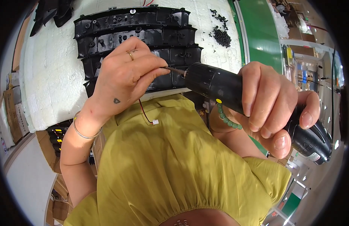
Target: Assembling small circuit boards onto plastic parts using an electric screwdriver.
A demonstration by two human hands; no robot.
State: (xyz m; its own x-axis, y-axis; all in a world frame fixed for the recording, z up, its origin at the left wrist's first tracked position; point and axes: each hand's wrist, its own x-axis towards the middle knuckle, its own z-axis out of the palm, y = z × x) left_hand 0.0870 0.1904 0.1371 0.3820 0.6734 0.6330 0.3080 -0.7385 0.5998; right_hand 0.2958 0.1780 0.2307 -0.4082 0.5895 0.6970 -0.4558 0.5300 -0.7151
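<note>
In my right hand point(270, 100) is a black electric screwdriver point(214, 81), its body slanting down to the right and its thin bit point(176, 70) pointing left. My left hand point(125, 77) is closed in a pinch at the tip of that bit. A tiny dark piece shows between thumb and forefinger, too small to name. Beneath the hands lie several long, curved black plastic housings point(138, 32), side by side, partly covered by my left hand. A red and black wire with a white connector point(155, 122) hangs below my left hand against my yellow-green clothing.
White foam point(37, 94) covers the work surface under the housings. Small black screws point(222, 37) lie in a loose pile at the far right, beside a green strip point(261, 34). Other black plastic parts point(50, 15) sit at the far left. Cardboard boxes point(12, 109) stand beyond the left edge.
</note>
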